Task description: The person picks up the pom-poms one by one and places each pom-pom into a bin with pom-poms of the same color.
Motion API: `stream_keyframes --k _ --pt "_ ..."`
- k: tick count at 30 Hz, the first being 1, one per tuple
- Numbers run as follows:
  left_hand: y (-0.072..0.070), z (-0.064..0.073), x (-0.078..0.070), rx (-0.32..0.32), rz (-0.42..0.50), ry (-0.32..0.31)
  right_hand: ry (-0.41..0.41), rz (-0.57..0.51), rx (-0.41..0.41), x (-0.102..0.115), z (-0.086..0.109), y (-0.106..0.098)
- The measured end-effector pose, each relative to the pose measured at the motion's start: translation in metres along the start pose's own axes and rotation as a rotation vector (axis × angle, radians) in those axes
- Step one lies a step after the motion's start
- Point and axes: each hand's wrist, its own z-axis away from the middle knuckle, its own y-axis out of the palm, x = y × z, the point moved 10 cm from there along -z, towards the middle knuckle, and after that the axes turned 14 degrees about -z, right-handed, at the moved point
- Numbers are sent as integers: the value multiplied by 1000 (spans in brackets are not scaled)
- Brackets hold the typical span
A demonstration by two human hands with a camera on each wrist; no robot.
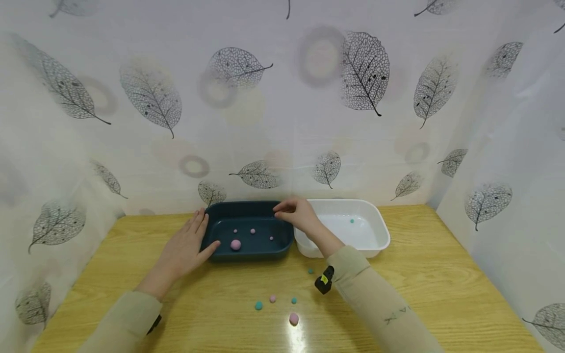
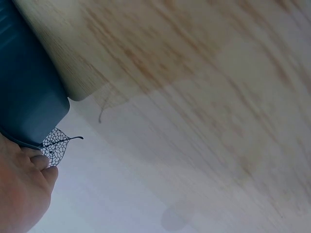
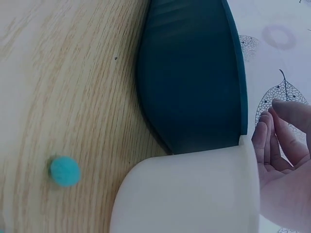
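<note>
The dark blue tray (image 1: 247,257) holds several pink pom-poms, the largest pink pom-pom (image 1: 236,244) near its front wall. My left hand (image 1: 187,245) rests against its left end, fingers straight along the rim and thumb over the front corner. In the left wrist view, the left fingers (image 2: 39,162) lie at the tray's edge. Above the tray's right end hovers my right hand (image 1: 300,215), its fingers loosely bent and no object showing between thumb and fingertips. The right wrist view shows these fingers (image 3: 286,141) beyond the tray rims.
Against the dark tray's right end stands a white tray (image 1: 383,240) with a small teal pom-pom (image 1: 352,221) inside. Loose pink (image 1: 294,319) and teal pom-poms (image 1: 258,306) lie on the wooden table (image 1: 212,314) in front. A leaf-printed sheet (image 1: 282,122) encloses the back and sides.
</note>
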Motion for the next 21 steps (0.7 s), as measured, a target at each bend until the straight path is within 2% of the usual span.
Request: stream_keyframes --k 5,13,21 --pt "-2 0 -1 -5 -12 2 -14 -8 10 5 5 -2" --pt "0 1 0 -4 -2 -6 11 -52 38 8 14 -1" --pt "-2 1 -1 -7 -9 -9 -31 -14 84 19 26 1"
